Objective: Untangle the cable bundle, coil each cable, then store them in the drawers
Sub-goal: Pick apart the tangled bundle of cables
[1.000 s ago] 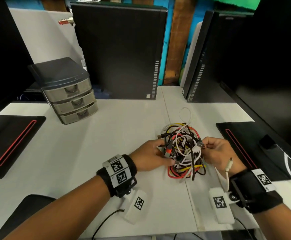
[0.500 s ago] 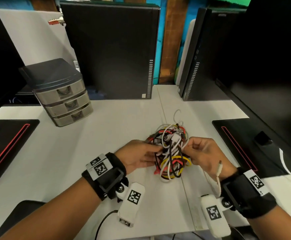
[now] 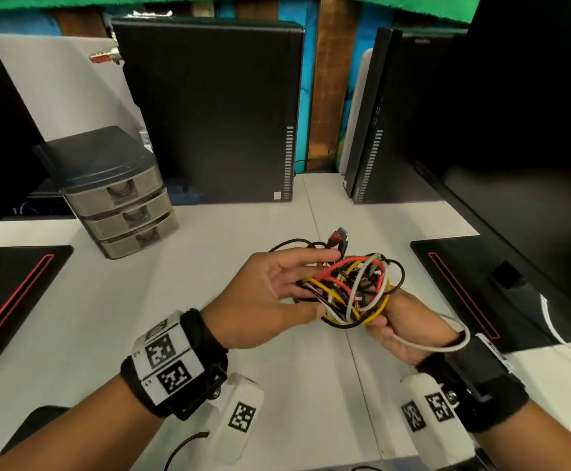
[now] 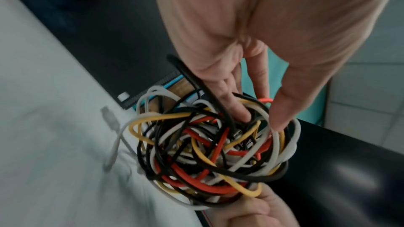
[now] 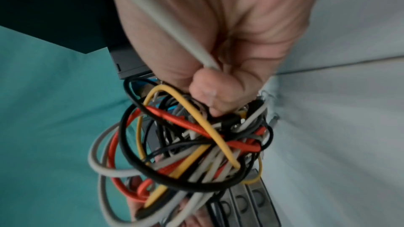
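Observation:
A tangled cable bundle [image 3: 352, 290] of black, white, red and yellow cables hangs above the white table [image 3: 107, 317]. My right hand [image 3: 389, 317] grips it from below, the thumb curled over the wires [image 5: 210, 96]. A white cable [image 3: 447, 338] loops from that fist back over the wrist. My left hand [image 3: 311, 287] lies against the bundle's left side with straight fingers, and its fingertips [image 4: 240, 113] poke into the tangle [image 4: 207, 148]. A red and black plug [image 3: 340, 237] sticks up behind. The grey three-drawer unit [image 3: 121, 195] stands at the back left, all drawers closed.
Two black computer towers [image 3: 216, 113] [image 3: 396, 124] stand at the back of the table. Black pads with red lines lie at the left [image 3: 12, 294] and right [image 3: 464, 290] edges. A dark monitor fills the far right.
The bundle lay on the table between both hands; now it is lifted off it. My right hand has gone under it and my left fingers have straightened.

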`<state>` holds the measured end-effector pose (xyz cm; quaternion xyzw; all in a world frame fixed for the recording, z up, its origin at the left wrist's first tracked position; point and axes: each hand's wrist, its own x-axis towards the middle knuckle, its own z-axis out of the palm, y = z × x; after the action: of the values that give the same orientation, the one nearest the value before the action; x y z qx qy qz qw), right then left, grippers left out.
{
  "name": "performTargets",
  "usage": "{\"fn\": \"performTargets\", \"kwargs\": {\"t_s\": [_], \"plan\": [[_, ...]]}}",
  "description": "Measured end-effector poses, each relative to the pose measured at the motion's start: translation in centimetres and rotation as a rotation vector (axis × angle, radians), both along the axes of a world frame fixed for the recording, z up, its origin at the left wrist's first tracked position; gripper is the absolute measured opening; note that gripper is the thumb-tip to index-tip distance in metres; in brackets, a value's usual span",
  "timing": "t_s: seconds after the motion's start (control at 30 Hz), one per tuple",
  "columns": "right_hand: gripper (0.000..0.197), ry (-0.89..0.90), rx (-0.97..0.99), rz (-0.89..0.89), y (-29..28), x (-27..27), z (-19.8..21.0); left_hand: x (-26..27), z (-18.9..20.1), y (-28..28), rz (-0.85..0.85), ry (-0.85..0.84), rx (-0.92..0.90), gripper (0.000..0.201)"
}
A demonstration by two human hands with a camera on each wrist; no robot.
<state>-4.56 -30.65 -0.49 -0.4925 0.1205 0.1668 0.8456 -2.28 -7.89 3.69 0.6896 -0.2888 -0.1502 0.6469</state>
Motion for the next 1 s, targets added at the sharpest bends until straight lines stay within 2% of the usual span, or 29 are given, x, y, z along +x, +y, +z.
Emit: {"fn": "performTargets", "kwargs": {"t_s": [0.1, 0.17, 0.23, 0.33, 0.4, 0.43, 0.47, 0.53, 0.6, 0.67, 0.77, 0.87, 0.93, 1.0], "plan": [[0.02, -0.008, 0.009, 0.015, 0.2, -0.3, 1.3, 0.3, 0.7, 0.6, 0.127, -0.373, 0.203, 0.058], [0.013, -0.049, -0.008, 0.014, 0.2, -0.3, 2.2, 0.8, 1.2, 1.2, 0.229, -0.494, 0.278, 0.051], [0.009, -0.094, -0.005, 0.02, -0.1, -0.3, 2.7, 1.3, 1.3, 1.6, 0.274, -0.511, 0.286, 0.047], [0.008, -0.135, -0.035, 0.012, -0.6, -0.2, 2.5, 1.3, 1.1, 1.7, 0.17, -0.422, 0.263, 0.054], [0.037, -0.174, -0.091, 0.029, -1.0, -0.2, 2.2, 1.0, 0.7, 1.4, 0.091, -0.427, 0.288, 0.057], [0.045, -0.191, -0.128, 0.031, -1.1, -0.2, 2.2, 0.9, 0.5, 1.2, 0.087, -0.452, 0.309, 0.052], [0.039, -0.204, -0.173, 0.027, -1.2, -0.1, 2.4, 0.9, 0.4, 1.1, 0.103, -0.487, 0.319, 0.041], [0.013, -0.215, -0.239, 0.015, -1.4, 0.0, 2.9, 1.1, 0.2, 0.9, 0.131, -0.537, 0.315, 0.023], [0.012, -0.22, -0.253, 0.006, -1.3, -0.1, 3.2, 1.4, 0.0, 0.8, 0.121, -0.491, 0.303, 0.02], [0.02, -0.215, -0.23, 0.015, -0.8, -0.1, 2.9, 1.7, -0.3, 0.8, 0.086, -0.406, 0.278, 0.019], [0.023, -0.194, -0.195, 0.039, -0.1, 0.0, 2.4, 1.8, -1.0, 0.6, 0.025, -0.267, 0.229, 0.026], [0.018, -0.177, -0.192, 0.035, -0.2, 0.3, 1.9, 2.1, -1.6, 0.3, 0.059, -0.117, 0.171, 0.027], [0.018, -0.13, -0.267, -0.017, -1.2, 0.5, 1.2, 2.9, -2.1, 0.4, 0.16, -0.102, 0.146, 0.03], [0.018, -0.16, -0.523, 0.006, -2.3, 0.3, 0.6, 3.5, -2.5, 0.7, 0.266, -0.071, 0.143, 0.032]]}}
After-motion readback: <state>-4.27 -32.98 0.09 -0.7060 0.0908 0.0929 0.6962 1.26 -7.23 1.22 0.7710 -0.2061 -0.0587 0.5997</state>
